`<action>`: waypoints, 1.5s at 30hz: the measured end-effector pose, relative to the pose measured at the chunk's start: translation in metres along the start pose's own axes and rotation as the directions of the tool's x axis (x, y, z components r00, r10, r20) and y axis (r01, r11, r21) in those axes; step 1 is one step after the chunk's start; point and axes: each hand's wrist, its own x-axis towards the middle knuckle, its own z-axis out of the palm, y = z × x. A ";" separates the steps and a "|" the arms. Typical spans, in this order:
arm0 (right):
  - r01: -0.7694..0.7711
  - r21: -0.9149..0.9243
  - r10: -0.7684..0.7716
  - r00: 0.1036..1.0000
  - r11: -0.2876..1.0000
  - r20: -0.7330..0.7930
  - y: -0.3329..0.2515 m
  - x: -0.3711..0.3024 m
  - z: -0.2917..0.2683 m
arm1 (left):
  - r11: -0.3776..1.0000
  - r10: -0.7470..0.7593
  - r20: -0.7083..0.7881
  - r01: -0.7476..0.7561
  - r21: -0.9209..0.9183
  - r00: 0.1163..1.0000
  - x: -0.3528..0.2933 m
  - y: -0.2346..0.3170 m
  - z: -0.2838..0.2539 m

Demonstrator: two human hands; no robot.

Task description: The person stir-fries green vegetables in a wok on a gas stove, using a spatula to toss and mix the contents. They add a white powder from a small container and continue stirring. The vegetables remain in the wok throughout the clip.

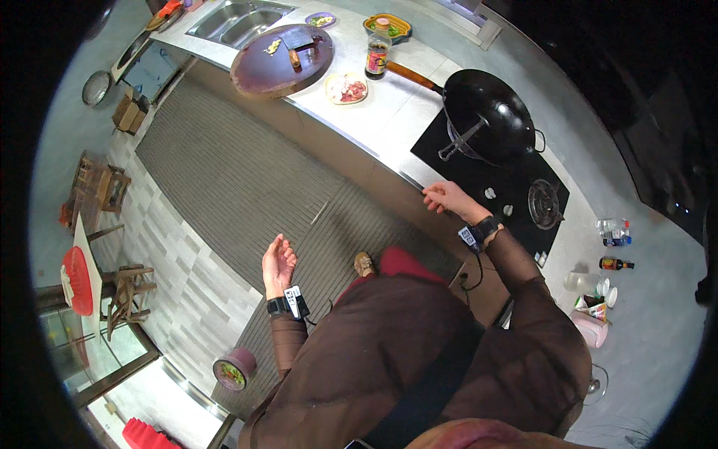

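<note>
A person (389, 344) in brown clothing stands at a kitchen desk (407, 112), seen from the head camera, with both bare hands free of any visible object. The left hand (280, 263) is raised palm up above a ribbed grey mat (232, 157), its fingers loosely curled and half open, well apart from the desk. The right hand (450, 199) hovers near the front edge of a black stove (437, 142), fingers gently bent and half open, close to two white knobs (490, 193). A dark wok (493, 105) sits at the stove's far side, its wooden handle (413, 75) pointing left toward a dark sauce bottle (377, 60) with a yellowish cap. Just left of the bottle is a plate of sliced raw meat (350, 91); beyond that, a cleaver (298, 40) lies on a round chopping board (250, 71) beside pale chopped bits (272, 47). A yellow bowl (404, 27) of greens rests behind the bottle.
</note>
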 end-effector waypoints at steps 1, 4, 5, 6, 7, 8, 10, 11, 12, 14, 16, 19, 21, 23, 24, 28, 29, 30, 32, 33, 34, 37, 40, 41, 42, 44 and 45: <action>-0.045 -0.090 0.046 0.999 0.995 0.001 -0.001 0.001 0.006 | 1.000 -0.006 -0.028 0.005 -0.026 1.000 0.001 0.004 -0.004; 0.029 -0.160 -0.024 0.999 0.987 0.034 -0.014 0.006 0.026 | 1.000 0.010 -0.013 -0.010 -0.011 1.000 0.017 0.019 0.000; 0.017 -0.176 -0.012 0.999 0.984 0.032 -0.021 0.009 0.031 | 1.000 0.000 -0.005 0.000 -0.013 1.000 0.023 0.026 0.007; 0.073 -0.145 -0.068 0.997 0.987 0.039 -0.030 0.014 0.036 | 1.000 0.001 -0.025 -0.001 0.019 1.000 0.033 0.034 0.017; 0.116 -0.115 -0.111 0.993 0.987 0.050 -0.039 0.018 0.040 | 0.998 0.005 0.017 -0.006 0.055 1.000 0.044 0.044 0.030; 0.147 -0.076 -0.143 0.988 0.986 0.054 -0.050 0.024 0.044 | 0.996 0.009 0.036 -0.012 0.084 0.999 0.057 0.055 0.047; 0.212 -0.021 -0.210 0.975 0.977 0.077 -0.070 0.034 0.047 | 0.984 0.046 0.094 -0.062 0.168 0.995 0.082 0.075 0.085; 0.247 -0.001 -0.245 0.965 0.969 0.096 -0.080 0.040 0.047 | 0.969 0.076 0.134 -0.105 0.225 0.988 0.096 0.088 0.107; 0.271 0.025 -0.272 0.955 0.962 0.118 -0.091 0.045 0.046 | 0.951 0.106 0.198 -0.158 0.267 0.975 0.110 0.099 0.130; 0.289 -0.009 -0.286 0.952 0.957 0.105 -0.114 0.055 0.040 | 0.913 0.089 0.241 -0.176 0.369 0.966 0.137 0.121 0.175; 0.224 -0.047 -0.222 0.974 0.973 0.053 -0.140 0.061 0.033 | 0.870 0.072 0.291 -0.203 0.450 0.954 0.163 0.133 0.218; 0.247 0.138 -0.254 0.967 0.959 0.029 -0.186 0.061 0.024 | 0.822 -0.023 0.343 -0.177 0.541 0.939 0.196 0.147 0.271; 0.309 0.203 -0.317 0.948 0.929 0.009 -0.220 0.063 0.016 | 0.772 -0.060 0.381 -0.199 0.604 0.923 0.222 0.156 0.303; 0.395 0.255 -0.394 0.917 0.883 -0.056 -0.253 0.074 0.005 | 0.712 -0.071 0.399 -0.234 0.662 0.914 0.255 0.166 0.337; 0.401 0.241 -0.393 0.916 0.884 -0.080 -0.267 0.083 -0.001 | 0.698 -0.122 0.426 -0.227 0.679 0.897 0.273 0.171 0.355; 0.474 -0.051 -0.471 0.846 0.879 -0.250 -0.310 0.161 -0.050 | 0.677 -0.261 0.477 -0.192 0.710 0.839 0.348 0.183 0.425; 0.376 -0.233 -0.439 0.820 0.897 -0.368 -0.317 0.186 -0.064 | 0.680 -0.274 0.493 -0.196 0.707 0.826 0.368 0.179 0.439; 0.320 -0.388 -0.479 0.760 0.864 -0.440 -0.321 0.213 -0.074 | 0.679 -0.333 0.462 -0.131 0.722 0.822 0.389 0.177 0.452; 0.171 -0.577 -0.514 0.692 0.799 -0.506 -0.325 0.256 -0.093 | 0.679 -0.464 0.402 0.025 0.734 0.789 0.435 0.169 0.478; 0.096 -0.617 -0.496 0.696 0.781 -0.519 -0.325 0.272 -0.100 | 0.670 -0.488 0.342 0.094 0.736 0.803 0.457 0.161 0.488; -0.055 -0.630 -0.408 0.717 0.775 -0.565 -0.327 0.287 -0.106 | 0.658 -0.541 0.312 0.162 0.736 0.781 0.479 0.155 0.498; -0.220 -0.657 -0.251 0.800 0.721 -0.544 -0.335 0.319 -0.116 | 0.598 -0.626 0.169 0.329 0.731 0.761 0.537 0.131 0.529; -0.335 -0.674 -0.226 0.766 0.658 -0.602 -0.345 0.334 -0.115 | 0.609 -0.612 0.135 0.355 0.710 0.779 0.577 0.112 0.555; -0.358 -0.671 -0.219 0.757 0.649 -0.616 -0.349 0.338 -0.115 | 0.619 -0.601 0.144 0.343 0.706 0.786 0.587 0.108 0.562; -0.361 -0.650 -0.223 0.736 0.669 -0.639 -0.351 0.340 -0.113 | 0.629 -0.595 0.151 0.340 0.699 0.789 0.595 0.102 0.568; -0.382 -0.633 -0.158 0.762 0.674 -0.628 -0.354 0.343 -0.111 | 0.610 -0.553 0.163 0.263 0.748 0.817 0.608 0.091 0.578; -0.408 -0.620 -0.123 0.762 0.670 -0.635 -0.354 0.344 -0.111 | 0.597 -0.535 0.172 0.226 0.770 0.827 0.613 0.084 0.584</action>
